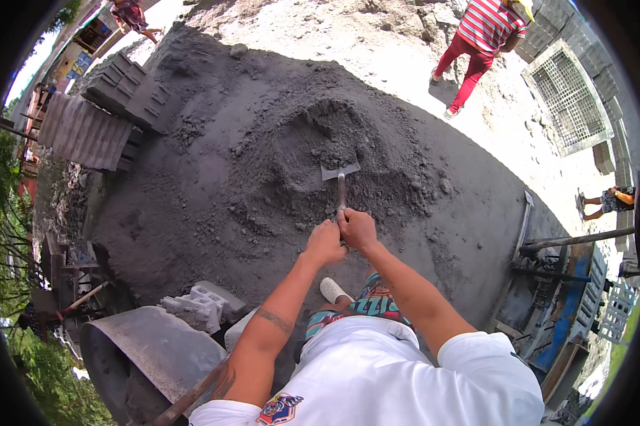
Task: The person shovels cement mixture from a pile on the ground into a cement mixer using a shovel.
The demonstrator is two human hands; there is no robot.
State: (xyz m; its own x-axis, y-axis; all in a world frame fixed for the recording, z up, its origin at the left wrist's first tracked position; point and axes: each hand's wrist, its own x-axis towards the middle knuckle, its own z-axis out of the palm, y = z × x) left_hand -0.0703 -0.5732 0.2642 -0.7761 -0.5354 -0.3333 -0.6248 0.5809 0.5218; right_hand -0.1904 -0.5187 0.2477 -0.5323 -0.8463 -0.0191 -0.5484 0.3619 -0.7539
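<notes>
L hand (324, 243) & R hand (357, 228) were both closed round the shaft of the shovel (342, 188), fingers curled in, R slightly ahead of L, w/ nothing else visible in either. Shovel was out in front of the body, approx. mid-view, its blade (329, 174) against the near side of the hollow in the grey pile (281, 160). Main risk, I'd judge: the steep far face of that hollow might've slumped onto the blade, b/c the stuff looked loose & crumbly. Hands sat v. close together, so a lopsided load could've twisted the shaft. A low pull back might've caught the white shoe (333, 290), & a wide swing L could've hit the broken blocks (203, 305) or curved metal drum (153, 344). Hard to make out: blade's leading edge, prob. under grit; the shaft's rear end, hidden by hands/arms; L fingertips, tucked out of sight; the other foot, not visible. Person in red trousers (469, 67) was cut off at the top edge; far-R gear was bent by the lens, so unclear.
</notes>
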